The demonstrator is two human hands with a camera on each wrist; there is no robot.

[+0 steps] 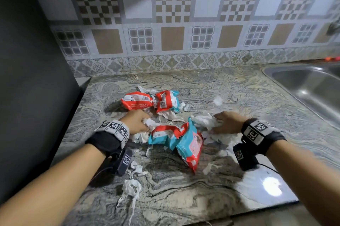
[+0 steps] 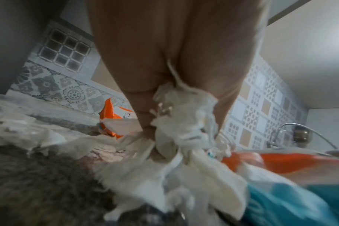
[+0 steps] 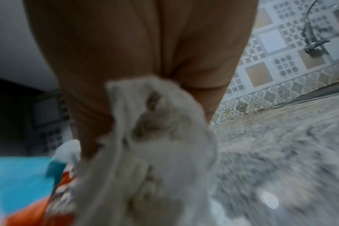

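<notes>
While both hands work low over the countertop (image 1: 202,185), each is clenched on torn white paper. The left hand (image 1: 137,121) has its fingers (image 2: 145,116) curled into the left wad (image 1: 149,122), a crumpled bunch whose loose tails hang from the fist toward the near edge in the left wrist view. The right hand (image 1: 227,121) grasps the right wad (image 1: 206,121), fingers bent down into it; the wrist view is blurred, but paper bulges out of the fist. That makes two wads, one per hand. Both rest on the stone at mid-counter, and neither shows a clear long axis. Between the hands lie two red-and-teal packets, touching each other. The near-left packet (image 1: 165,133) lies crosswise, just beside the left wad. The near-right packet (image 1: 190,149) has its long axis running from far to near, its far end just beside the right wad. Behind them are two more: the far-left packet (image 1: 137,101) lies crosswise, and the far-right packet (image 1: 168,100) stands crumpled against it. Packets counted: four. Loose scraps (image 1: 218,100) are scattered around, too many and too torn for a firm count. One long strip (image 1: 131,189) lies near the front edge, pointing toward the viewer. A steel sink (image 1: 312,86) adjoins on the right.
</notes>
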